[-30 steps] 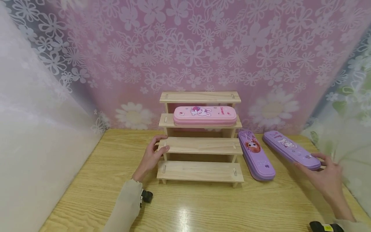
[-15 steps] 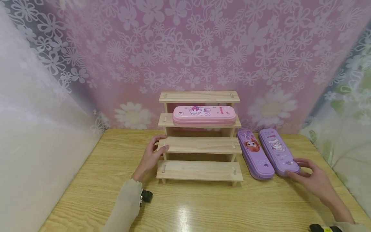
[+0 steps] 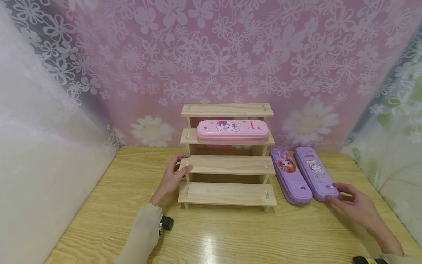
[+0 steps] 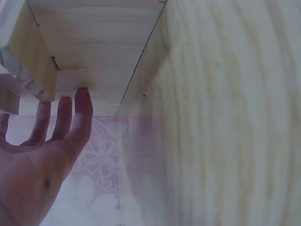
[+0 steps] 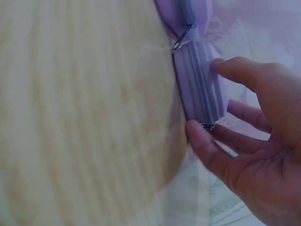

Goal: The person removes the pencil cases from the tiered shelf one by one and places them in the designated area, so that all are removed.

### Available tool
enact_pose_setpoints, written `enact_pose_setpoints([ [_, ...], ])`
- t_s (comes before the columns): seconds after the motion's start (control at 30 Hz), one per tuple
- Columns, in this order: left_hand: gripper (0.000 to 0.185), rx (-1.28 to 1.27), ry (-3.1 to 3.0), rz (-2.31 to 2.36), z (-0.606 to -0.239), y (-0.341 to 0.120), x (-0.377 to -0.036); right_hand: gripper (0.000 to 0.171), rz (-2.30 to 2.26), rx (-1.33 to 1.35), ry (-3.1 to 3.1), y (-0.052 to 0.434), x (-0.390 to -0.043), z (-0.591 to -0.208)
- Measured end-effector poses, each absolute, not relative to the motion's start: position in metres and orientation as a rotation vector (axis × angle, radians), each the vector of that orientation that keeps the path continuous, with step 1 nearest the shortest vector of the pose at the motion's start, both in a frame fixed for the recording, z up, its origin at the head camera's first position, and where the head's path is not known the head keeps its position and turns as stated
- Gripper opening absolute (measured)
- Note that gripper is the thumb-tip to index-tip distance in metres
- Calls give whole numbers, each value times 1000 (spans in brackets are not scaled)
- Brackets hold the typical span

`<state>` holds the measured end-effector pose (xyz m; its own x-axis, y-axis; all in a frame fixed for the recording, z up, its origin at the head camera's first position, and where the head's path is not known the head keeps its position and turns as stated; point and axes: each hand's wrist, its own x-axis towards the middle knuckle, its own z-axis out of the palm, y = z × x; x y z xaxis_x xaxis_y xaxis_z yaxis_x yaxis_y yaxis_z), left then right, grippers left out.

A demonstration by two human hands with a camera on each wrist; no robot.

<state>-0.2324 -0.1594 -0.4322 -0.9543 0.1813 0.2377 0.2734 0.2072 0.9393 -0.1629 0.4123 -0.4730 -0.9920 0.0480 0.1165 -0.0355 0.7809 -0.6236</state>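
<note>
A: What fills the scene, starting with the biggest thing?

B: A wooden table (image 3: 230,234) in front of a pink flowered curtain (image 3: 230,55). At the back of the table stands a wooden stepped shelf (image 3: 227,163) with 4 tiers, and a pink pencil case (image 3: 232,131) lies along its 2nd tier from the top.

A: And to the right of the shelf?

B: 2 purple cases lie side by side on the table, touching or nearly so. The girl-print pencil case (image 3: 291,176) is nearer the shelf; the outer purple pencil case (image 3: 315,173) lies just beside it.

A: Where is that outer case relative to the fingers?

B: Its near end sits between the right hand's (image 3: 357,205) thumb and fingers. In the right wrist view the thumb (image 5: 207,146) touches the case's end corner by the zip, and a fingertip presses its far side, so the curled fingers pinch the end. The case rests flat on the table.

A: The other hand?

B: The left hand (image 3: 173,178) rests against the shelf's left end at the 3rd tier, thumb on the board's top edge. In the left wrist view the fingers (image 4: 70,117) are straight and close together, tips touching the wood, gripping nothing.
</note>
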Motion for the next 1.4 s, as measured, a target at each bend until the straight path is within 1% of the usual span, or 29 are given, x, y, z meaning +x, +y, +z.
enact_pose_setpoints([
  [0.23, 42, -464, -2399, -1852, -429, -158, -230, 62, 930, -129, -2896, 411, -162, -467],
  [0.37, 41, -452, -2407, -1853, -427, -158, -229, 53, 903, -121, -2758, 410, -163, -462],
  [0.5, 41, -447, -2406, -1855, -427, -157, -230, 41, 989, -36, -2580, 398, -166, -456],
  [0.63, 40, -446, -2402, -1854, -428, -157, -231, 36, 1048, 55, -2439, 382, -172, -448],
  [0.93, 39, -440, -2389, -1869, -431, -158, -231, 39, 1053, 248, -2400, 348, -191, -432],
  [1.23, 39, -454, -2382, -1868, -432, -159, -232, 47, 1065, 385, -2336, 321, -214, -422],
  [1.4, 41, -471, -2373, -1857, -435, -159, -233, 47, 1043, 476, -2311, 300, -224, -410],
])
